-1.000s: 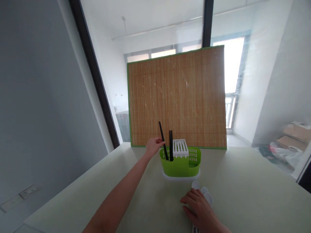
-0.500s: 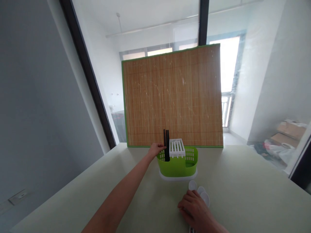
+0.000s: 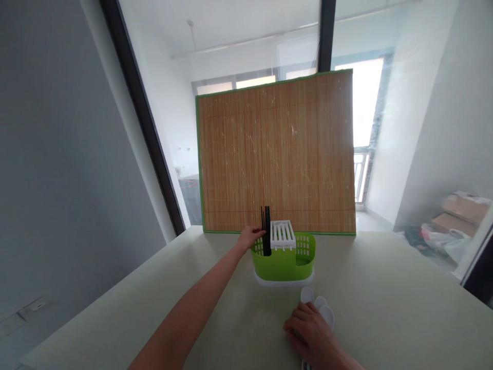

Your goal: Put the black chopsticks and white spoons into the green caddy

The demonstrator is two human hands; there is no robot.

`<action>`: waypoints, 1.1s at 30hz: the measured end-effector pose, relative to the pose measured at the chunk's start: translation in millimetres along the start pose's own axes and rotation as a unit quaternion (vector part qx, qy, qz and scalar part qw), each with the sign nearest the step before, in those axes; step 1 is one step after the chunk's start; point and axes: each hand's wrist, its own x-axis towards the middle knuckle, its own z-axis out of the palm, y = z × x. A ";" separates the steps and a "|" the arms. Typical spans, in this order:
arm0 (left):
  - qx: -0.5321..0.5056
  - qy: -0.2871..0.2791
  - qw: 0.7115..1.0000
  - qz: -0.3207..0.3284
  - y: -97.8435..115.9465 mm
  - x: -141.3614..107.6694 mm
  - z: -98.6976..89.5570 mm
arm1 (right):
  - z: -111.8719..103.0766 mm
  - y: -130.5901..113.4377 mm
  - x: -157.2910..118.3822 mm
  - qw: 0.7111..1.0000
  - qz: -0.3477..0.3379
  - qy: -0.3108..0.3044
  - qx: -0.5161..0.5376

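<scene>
My left hand (image 3: 251, 237) reaches to the left end of a green basket (image 3: 275, 268) with a white base, its fingers pinched on thin black chopsticks (image 3: 263, 218). More black chopsticks (image 3: 267, 231) stand upright in that end of the basket. A white slatted rack (image 3: 283, 235) sits across the basket's middle. Nearer to me, my right hand (image 3: 311, 331) lies on the table with curled fingers over several white spoons (image 3: 326, 314). Their bowls show beyond the hand, while the handles are mostly hidden under it.
A bamboo mat (image 3: 275, 154) with green edging stands upright behind the basket, at the back of the pale table (image 3: 370, 293). Behind it is a glass partition with dark frames. Cardboard boxes (image 3: 464, 205) and plastic bags lie beyond the table at right.
The chopsticks at my left fingers have shifted slightly against the others in the basket. Both hands keep nearly the same places; the whole view has drifted a little.
</scene>
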 end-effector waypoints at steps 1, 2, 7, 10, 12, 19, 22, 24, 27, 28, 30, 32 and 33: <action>-0.004 0.004 1.000 0.001 0.9 0.7 0.1 | -0.1 0.0 0.2 1.000 -0.001 0.001 0.001; -0.008 0.009 1.000 0.001 1.8 1.2 0.3 | 0.1 0.2 0.3 1.000 -0.001 0.002 0.001; -0.017 0.027 0.999 0.009 6.6 3.0 -0.4 | 0.9 0.2 0.3 1.000 0.001 0.005 -0.003; -0.013 0.034 0.999 0.021 8.5 4.8 -2.2 | 0.3 -0.4 0.6 1.000 0.000 0.004 -0.005; -0.007 0.035 0.999 0.027 8.6 6.1 -3.5 | 0.2 0.1 1.0 1.000 0.001 0.006 -0.002; 0.013 -0.006 1.000 0.023 3.2 -1.9 -2.3 | 4.9 3.6 -1.0 1.000 0.001 0.025 0.009; 0.007 -0.008 1.000 0.024 3.2 -6.1 -0.1 | 5.4 3.0 -2.0 0.999 0.001 0.031 0.013; 0.001 0.005 1.000 0.025 4.8 -6.6 -0.1 | 5.0 2.6 -2.1 0.999 -0.001 0.034 0.012; -0.003 0.058 0.998 0.022 8.7 -10.0 -3.9 | 2.8 2.7 -1.1 0.999 -0.003 0.039 0.004; -0.001 0.083 0.996 0.020 10.2 -14.2 -5.8 | 1.4 2.8 -0.5 0.999 -0.001 0.041 0.001; -0.007 0.155 0.988 0.027 13.2 -29.9 -8.3 | -2.6 2.8 0.7 0.999 0.005 0.048 -0.003; -0.039 0.238 0.969 0.053 15.8 -56.1 -6.2 | -7.4 3.1 1.5 0.998 0.022 0.064 -0.008; -0.060 0.271 0.958 0.067 16.8 -72.2 -2.4 | -9.8 3.5 1.6 0.997 0.032 0.075 -0.010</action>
